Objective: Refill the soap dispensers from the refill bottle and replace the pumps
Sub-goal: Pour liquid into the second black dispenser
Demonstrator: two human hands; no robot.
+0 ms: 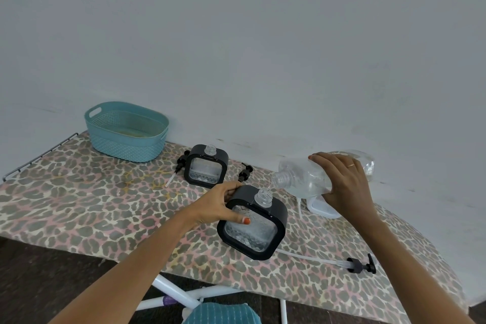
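My left hand grips the near soap dispenser, a square black-framed clear bottle with an open threaded neck. My right hand holds the clear refill bottle tipped on its side, with its mouth just above and right of that neck. A thin stream of clear liquid runs from the mouth towards the neck. A second open dispenser stands farther back. Three black pumps lie loose on the board: one at the near right, one left of the far dispenser, one behind my left hand.
A teal plastic basket stands at the back left of the leopard-print ironing board. A white lid-like piece lies under the refill bottle. The wall runs close behind; white board legs show below the near edge.
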